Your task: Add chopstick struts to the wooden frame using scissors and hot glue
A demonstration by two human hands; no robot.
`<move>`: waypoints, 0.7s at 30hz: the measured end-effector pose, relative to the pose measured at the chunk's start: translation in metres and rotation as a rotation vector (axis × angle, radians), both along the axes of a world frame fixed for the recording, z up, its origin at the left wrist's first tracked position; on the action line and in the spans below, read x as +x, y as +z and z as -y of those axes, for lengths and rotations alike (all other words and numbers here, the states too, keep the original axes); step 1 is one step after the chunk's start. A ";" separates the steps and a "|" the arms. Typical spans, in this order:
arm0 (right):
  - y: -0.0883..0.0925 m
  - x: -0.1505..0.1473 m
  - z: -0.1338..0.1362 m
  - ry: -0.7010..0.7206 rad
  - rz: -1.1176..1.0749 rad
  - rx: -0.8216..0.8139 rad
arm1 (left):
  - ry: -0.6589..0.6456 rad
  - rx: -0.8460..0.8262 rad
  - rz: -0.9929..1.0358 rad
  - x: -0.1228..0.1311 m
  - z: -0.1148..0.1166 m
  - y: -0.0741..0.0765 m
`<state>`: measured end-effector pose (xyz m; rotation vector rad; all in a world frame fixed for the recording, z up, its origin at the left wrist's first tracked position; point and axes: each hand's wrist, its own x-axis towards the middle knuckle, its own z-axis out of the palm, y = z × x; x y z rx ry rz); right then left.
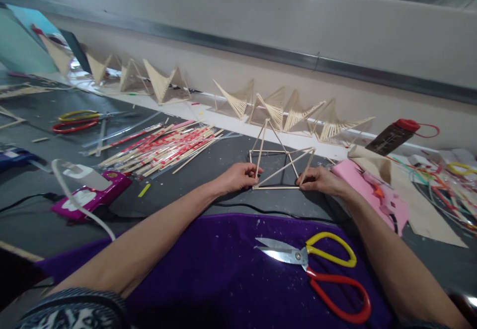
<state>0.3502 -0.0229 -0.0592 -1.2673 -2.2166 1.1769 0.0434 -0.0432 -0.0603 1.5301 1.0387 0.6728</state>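
Note:
A frame of thin wooden sticks (279,188) stands on the dark table in front of me, with two raised peaks, one at the far left and one at the right. My left hand (238,177) pinches its near left corner, thumb and fingers around the base of a stick. At the near right corner, my right hand (321,181) is closed on the frame in the same way. Scissors (298,256) with one yellow and one red handle lie partly open on the purple cloth (208,269) between my forearms.
Several finished stick models (164,83) line the wall. Wooden sticks in red-marked wrappers (167,145) lie left of the frame, with pliers (80,116) and a magenta power strip (91,197). On the right are a pink glue gun (380,195), a red-capped bottle (393,137) and tangled wires (443,195).

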 end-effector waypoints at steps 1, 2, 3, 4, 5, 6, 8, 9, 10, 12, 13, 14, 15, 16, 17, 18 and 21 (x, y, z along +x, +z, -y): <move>0.000 0.000 0.000 0.009 0.008 0.010 | 0.002 0.003 -0.003 0.000 0.001 0.001; 0.001 -0.001 0.001 0.014 0.017 0.018 | 0.005 0.003 -0.004 0.000 0.003 0.002; 0.003 -0.002 0.002 0.018 0.028 0.024 | 0.008 0.001 -0.006 -0.001 0.004 0.004; 0.005 -0.004 0.003 0.025 0.039 0.028 | 0.014 -0.002 -0.009 -0.002 0.005 0.006; 0.008 -0.007 0.005 0.039 0.050 0.031 | 0.027 -0.003 -0.011 -0.003 0.006 0.008; 0.012 -0.010 0.007 0.059 0.060 0.033 | 0.045 -0.004 -0.014 -0.005 0.007 0.010; 0.019 -0.016 0.011 0.113 0.079 0.028 | 0.096 0.002 -0.017 -0.010 0.007 0.013; 0.022 -0.019 0.013 0.142 0.091 0.021 | 0.124 0.010 -0.016 -0.012 0.006 0.014; 0.025 -0.020 0.014 0.165 0.103 0.010 | 0.155 0.020 -0.017 -0.015 0.005 0.014; 0.029 -0.017 0.015 0.163 0.115 -0.025 | 0.216 0.041 -0.024 -0.019 0.002 0.014; 0.028 -0.013 0.013 0.131 0.107 -0.044 | 0.246 0.056 -0.033 -0.020 0.001 0.013; 0.027 -0.008 0.011 0.078 0.089 -0.056 | 0.272 0.074 -0.045 -0.022 0.000 0.012; 0.025 -0.003 0.008 0.012 0.065 -0.055 | 0.292 0.094 -0.057 -0.022 -0.001 0.011; 0.021 0.002 0.005 -0.062 0.045 -0.032 | 0.303 0.118 -0.071 -0.023 -0.001 0.010; 0.018 0.007 0.001 -0.130 0.033 0.010 | 0.304 0.145 -0.085 -0.023 -0.001 0.008; 0.013 0.009 -0.002 -0.184 0.031 0.063 | 0.296 0.176 -0.101 -0.023 -0.001 0.007; 0.003 0.006 -0.006 -0.247 0.049 0.191 | 0.263 0.254 -0.150 -0.022 -0.001 0.002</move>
